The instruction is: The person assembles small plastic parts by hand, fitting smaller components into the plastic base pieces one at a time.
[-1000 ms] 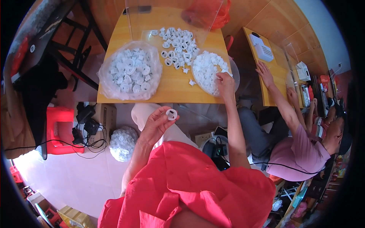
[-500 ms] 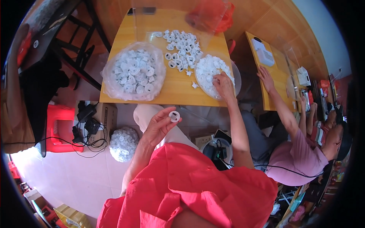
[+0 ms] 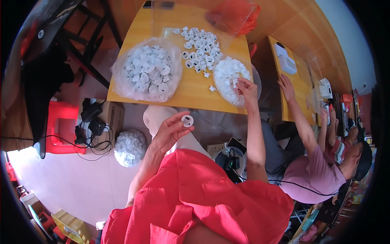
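Note:
Between thumb and fingers, my left hand point(image 3: 168, 132) grips a round white plastic part point(image 3: 187, 120) with a dark slot, in front of the table edge. Over a heap of small white plastic pieces point(image 3: 227, 67) on the table's right side, my right hand point(image 3: 248, 90) pinches one small white piece point(image 3: 235, 83). Loose round white parts with dark slots point(image 3: 201, 51) lie scattered left of that heap. A clear plastic bag point(image 3: 174, 83) full of round white parts stands open at the table's left.
The wooden table point(image 3: 195, 97) carries a red plastic bag point(image 3: 248, 20) and a dark phone point(image 3: 165, 5) at its far side. Another filled bag point(image 3: 130, 148) is on the floor near a red stool point(image 3: 57, 138) and cabled adapters point(image 3: 96, 125). A co-worker's hand point(image 3: 287, 87) rests on the neighbouring table.
My right hand has drawn back slightly from the heap, and a small white piece now shows in its fingertips. My left hand still holds the round part. The whole view has shifted a little.

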A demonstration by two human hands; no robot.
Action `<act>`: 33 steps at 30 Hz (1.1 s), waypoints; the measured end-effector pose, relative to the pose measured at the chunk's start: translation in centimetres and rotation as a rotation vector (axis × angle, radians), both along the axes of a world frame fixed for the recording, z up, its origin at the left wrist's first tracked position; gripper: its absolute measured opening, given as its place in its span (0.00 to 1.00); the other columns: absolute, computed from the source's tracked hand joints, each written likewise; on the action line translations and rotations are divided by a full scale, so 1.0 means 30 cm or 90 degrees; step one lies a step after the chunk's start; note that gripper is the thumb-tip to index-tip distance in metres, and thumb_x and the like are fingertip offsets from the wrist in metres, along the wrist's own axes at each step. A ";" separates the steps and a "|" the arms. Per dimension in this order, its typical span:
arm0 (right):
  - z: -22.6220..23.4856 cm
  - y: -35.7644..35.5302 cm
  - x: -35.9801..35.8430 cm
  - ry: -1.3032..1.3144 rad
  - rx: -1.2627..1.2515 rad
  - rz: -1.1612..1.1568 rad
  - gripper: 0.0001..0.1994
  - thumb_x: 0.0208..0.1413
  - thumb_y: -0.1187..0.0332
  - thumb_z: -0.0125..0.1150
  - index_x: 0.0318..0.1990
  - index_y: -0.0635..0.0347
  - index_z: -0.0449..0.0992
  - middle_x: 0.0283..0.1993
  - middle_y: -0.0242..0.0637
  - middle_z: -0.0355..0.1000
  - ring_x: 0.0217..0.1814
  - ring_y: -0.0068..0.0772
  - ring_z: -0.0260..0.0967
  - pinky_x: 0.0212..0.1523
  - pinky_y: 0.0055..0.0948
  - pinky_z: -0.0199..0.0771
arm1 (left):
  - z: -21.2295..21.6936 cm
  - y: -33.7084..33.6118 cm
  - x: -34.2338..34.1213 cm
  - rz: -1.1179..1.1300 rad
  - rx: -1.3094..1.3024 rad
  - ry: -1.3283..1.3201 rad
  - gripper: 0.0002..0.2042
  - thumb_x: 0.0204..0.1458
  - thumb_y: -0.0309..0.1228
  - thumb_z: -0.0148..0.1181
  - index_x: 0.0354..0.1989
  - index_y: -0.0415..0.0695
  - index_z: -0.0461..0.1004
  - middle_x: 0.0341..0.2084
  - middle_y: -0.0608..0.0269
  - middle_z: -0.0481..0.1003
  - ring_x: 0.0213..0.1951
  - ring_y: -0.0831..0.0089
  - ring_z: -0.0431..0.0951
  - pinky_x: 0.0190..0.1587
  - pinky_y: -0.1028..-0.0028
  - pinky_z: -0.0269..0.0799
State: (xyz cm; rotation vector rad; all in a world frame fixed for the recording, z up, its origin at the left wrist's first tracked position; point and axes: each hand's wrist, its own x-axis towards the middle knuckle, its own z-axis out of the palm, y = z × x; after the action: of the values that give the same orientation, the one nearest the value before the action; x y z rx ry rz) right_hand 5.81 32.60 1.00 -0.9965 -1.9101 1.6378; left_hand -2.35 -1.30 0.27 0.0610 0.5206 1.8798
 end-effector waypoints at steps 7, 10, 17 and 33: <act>0.040 -0.040 0.003 0.038 -0.009 0.017 0.12 0.49 0.79 0.58 0.43 0.63 0.75 0.27 0.31 0.73 0.27 0.22 0.73 0.23 0.16 0.67 | -0.014 -0.008 0.005 0.006 0.017 -0.013 0.19 0.55 0.23 0.50 0.56 0.37 0.62 0.43 0.55 0.73 0.44 0.62 0.76 0.46 0.73 0.75; 0.103 -0.099 0.002 0.011 -0.029 0.020 0.12 0.49 0.79 0.57 0.43 0.62 0.75 0.27 0.31 0.73 0.28 0.22 0.73 0.24 0.15 0.68 | -0.004 -0.008 0.010 0.011 0.001 -0.017 0.19 0.55 0.23 0.50 0.56 0.37 0.62 0.43 0.55 0.73 0.44 0.62 0.76 0.47 0.74 0.75; 0.188 -0.266 0.005 0.055 -0.007 0.147 0.12 0.48 0.79 0.59 0.42 0.61 0.75 0.29 0.31 0.73 0.29 0.23 0.74 0.26 0.16 0.69 | -0.006 0.002 0.015 -0.004 0.026 -0.019 0.19 0.55 0.23 0.51 0.56 0.38 0.62 0.44 0.55 0.72 0.46 0.62 0.75 0.48 0.74 0.74; 0.175 -0.539 0.019 0.122 -0.151 0.216 0.11 0.47 0.81 0.60 0.40 0.66 0.74 0.33 0.34 0.73 0.32 0.20 0.71 0.30 0.16 0.68 | -0.004 0.003 0.019 0.037 0.013 -0.014 0.20 0.55 0.26 0.51 0.57 0.38 0.60 0.50 0.46 0.67 0.49 0.60 0.73 0.52 0.71 0.71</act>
State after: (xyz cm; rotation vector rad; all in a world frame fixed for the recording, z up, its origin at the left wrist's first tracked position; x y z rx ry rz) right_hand 6.37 16.43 6.24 -0.5890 -1.8605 2.1072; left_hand -1.77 -1.20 0.16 0.0400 0.4929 1.9407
